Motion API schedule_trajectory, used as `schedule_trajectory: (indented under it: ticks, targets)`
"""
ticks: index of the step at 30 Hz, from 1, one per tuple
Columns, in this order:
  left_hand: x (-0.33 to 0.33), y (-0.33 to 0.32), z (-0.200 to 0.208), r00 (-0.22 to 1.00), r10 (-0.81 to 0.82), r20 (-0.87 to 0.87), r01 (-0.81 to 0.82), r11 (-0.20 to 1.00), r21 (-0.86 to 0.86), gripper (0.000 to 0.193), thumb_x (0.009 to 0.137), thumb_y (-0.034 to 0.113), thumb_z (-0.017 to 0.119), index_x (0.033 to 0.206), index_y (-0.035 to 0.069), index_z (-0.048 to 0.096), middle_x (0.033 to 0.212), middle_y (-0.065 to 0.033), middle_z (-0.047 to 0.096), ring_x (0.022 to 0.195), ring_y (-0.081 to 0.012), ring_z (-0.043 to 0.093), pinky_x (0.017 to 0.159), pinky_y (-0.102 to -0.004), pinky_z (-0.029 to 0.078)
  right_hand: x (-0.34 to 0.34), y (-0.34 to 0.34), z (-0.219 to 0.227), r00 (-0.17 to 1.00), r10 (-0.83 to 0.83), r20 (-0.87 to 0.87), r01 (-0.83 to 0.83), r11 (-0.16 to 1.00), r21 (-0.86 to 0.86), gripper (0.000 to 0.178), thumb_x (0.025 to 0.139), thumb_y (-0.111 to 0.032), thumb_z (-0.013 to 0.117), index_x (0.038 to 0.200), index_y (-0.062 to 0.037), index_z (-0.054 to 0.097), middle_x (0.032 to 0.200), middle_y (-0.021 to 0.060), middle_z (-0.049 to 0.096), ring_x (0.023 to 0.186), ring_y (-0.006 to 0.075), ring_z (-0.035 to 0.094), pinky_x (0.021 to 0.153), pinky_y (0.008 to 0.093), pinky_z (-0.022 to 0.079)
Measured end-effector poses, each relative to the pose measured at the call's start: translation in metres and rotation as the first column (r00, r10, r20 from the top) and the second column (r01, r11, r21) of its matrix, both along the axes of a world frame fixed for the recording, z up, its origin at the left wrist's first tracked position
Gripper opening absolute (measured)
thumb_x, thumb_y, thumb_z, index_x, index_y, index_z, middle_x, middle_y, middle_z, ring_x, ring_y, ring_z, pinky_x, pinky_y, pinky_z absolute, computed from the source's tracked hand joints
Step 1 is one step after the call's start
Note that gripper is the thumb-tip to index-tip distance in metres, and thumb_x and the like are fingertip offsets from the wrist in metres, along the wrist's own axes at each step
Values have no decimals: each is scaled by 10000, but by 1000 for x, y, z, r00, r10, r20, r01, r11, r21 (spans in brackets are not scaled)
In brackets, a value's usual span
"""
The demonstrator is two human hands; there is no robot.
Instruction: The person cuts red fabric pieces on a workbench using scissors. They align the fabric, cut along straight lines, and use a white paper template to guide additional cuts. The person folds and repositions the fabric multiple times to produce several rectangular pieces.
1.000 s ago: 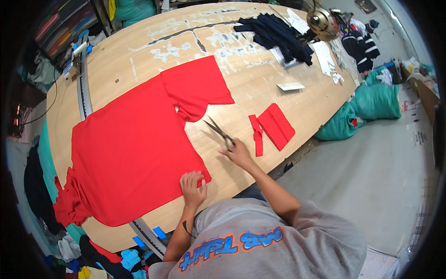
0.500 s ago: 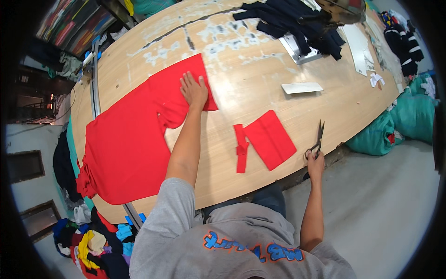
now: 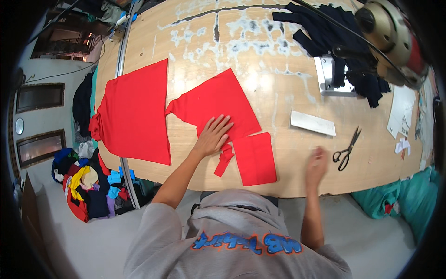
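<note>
My left hand (image 3: pixel 213 136) lies open and flat on the near edge of a red cloth piece (image 3: pixel 218 97) on the table. Left of that piece is a larger red cloth (image 3: pixel 134 116), spread out and bunched at its far-left end. Just below the left hand are a narrow, crumpled red strip (image 3: pixel 224 161) and a folded red rectangle of cloth (image 3: pixel 255 159). My right hand (image 3: pixel 317 165) hovers near the table's front edge, its fingers smeared by motion. Black-handled scissors (image 3: pixel 344 154) rest on the table to its right, apart from the hand.
A white card (image 3: pixel 312 123) lies beyond the scissors. Dark cloth (image 3: pixel 320 28) and a cutting machine (image 3: pixel 390 37) stand at the far right, near white paper patterns (image 3: pixel 400 110). A metal rail (image 3: pixel 122 51) crosses the table's left end. Green sacks (image 3: pixel 383 195) and heaped clothes (image 3: pixel 88 186) sit below.
The scissors have left my right hand and lie on the table. My left hand has shifted the smaller red piece nearer and rightward, apart from the large cloth. The view has turned.
</note>
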State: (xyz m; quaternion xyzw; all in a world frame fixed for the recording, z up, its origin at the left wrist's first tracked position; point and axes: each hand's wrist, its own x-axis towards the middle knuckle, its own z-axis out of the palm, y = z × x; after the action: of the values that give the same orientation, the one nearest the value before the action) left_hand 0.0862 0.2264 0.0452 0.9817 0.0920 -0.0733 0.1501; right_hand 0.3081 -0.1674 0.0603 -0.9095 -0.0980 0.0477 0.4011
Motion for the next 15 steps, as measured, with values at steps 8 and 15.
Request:
schedule_trajectory:
  ticks: [8, 15]
  targets:
    - [-10, -40, -27, 877, 474, 82, -477, 878, 34, 582, 1188, 323, 429, 1739, 137, 398, 1840, -164, 268, 1702, -390, 216, 1379, -557, 158, -104, 99, 1, 866, 396, -304, -404, 914, 42, 652, 999, -130, 771, 1559, 23, 474, 1467, 296, 566, 1345, 505, 536, 1145, 562, 447]
    - [-11, -37, -30, 898, 437, 61, -440, 896, 64, 618, 1194, 319, 390, 1761, 85, 317, 1857, -194, 188, 1720, -408, 137, 1378, -584, 114, -94, 56, -15, 874, 299, -384, -302, 952, 53, 563, 978, -137, 813, 1441, 35, 541, 1325, 296, 656, 1208, 500, 644, 1043, 529, 536]
